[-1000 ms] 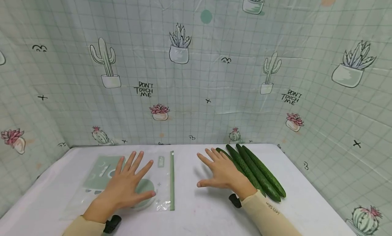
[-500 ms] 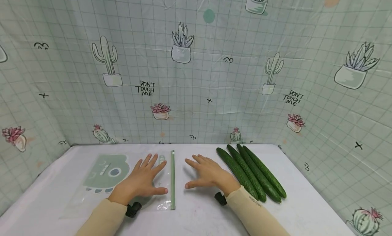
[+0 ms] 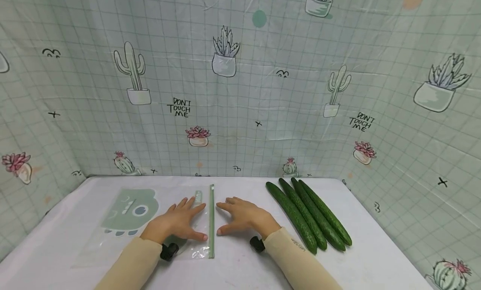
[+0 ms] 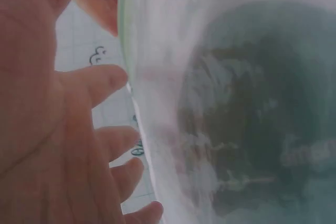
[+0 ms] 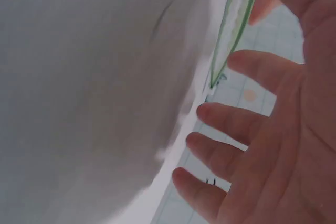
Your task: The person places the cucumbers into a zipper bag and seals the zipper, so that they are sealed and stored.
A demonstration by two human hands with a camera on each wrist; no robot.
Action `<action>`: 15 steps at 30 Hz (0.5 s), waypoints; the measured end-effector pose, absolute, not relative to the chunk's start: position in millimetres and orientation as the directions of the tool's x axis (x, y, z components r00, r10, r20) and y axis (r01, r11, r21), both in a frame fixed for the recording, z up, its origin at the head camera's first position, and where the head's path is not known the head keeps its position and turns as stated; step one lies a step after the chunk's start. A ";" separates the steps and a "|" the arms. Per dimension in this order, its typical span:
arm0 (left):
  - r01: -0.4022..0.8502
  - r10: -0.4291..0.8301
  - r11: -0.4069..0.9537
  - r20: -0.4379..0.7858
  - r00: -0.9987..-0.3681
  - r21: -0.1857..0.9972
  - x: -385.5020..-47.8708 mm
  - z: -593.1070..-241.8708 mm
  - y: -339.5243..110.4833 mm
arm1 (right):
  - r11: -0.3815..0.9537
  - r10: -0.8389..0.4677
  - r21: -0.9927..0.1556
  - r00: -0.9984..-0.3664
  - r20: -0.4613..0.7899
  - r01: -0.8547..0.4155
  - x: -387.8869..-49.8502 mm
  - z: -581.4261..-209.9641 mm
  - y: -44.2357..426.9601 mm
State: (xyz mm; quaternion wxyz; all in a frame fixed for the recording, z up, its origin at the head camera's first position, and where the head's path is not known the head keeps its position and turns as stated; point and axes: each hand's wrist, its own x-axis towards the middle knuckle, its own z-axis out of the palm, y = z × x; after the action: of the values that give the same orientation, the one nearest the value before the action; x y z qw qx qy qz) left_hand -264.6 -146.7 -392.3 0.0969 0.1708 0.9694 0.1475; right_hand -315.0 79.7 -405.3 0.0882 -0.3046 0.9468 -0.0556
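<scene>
Apparently unstarted: bag point(image 3: 127, 214) flat, cucumbers point(image 3: 318, 214) outside, toward right edge of counter point(image 3: 364, 244).
Left grip point(image 3: 178, 221), right grip point(image 3: 243, 217): spread, empty.

Looks forward and down from the head, farthest back, over the worktop point(image 3: 240, 269); from each wrist, peers close past the fingers point(image 4: 100, 82) toward the cactus-print backdrop point(image 3: 240, 93), sharing the green bag zipper point(image 3: 211, 240) with the head view.
</scene>
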 end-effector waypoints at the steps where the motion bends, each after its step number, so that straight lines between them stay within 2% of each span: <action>1: 0.298 0.357 0.900 -0.146 -0.923 0.318 -264.7 -392.6 -147.1 | 0.811 -0.582 -0.164 -0.801 -0.140 -0.561 -314.5 -405.3 77.2; 9: 0.261 0.332 0.919 -0.223 -0.917 0.295 -268.2 -399.1 -150.3 | 0.830 -0.555 -0.180 -0.810 -0.189 -0.527 -313.7 -407.0 64.6; 15: 0.260 0.331 0.920 -0.227 -0.916 0.295 -267.9 -401.0 -151.8 | 0.830 -0.558 -0.149 -0.808 -0.188 -0.538 -313.3 -409.1 61.3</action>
State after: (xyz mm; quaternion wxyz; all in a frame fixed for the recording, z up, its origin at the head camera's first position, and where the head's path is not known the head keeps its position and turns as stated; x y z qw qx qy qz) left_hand -267.9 -151.8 -401.0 0.1373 0.1523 0.9700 0.1305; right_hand -313.3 61.3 -409.1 0.1123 -0.2886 0.9498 -0.0444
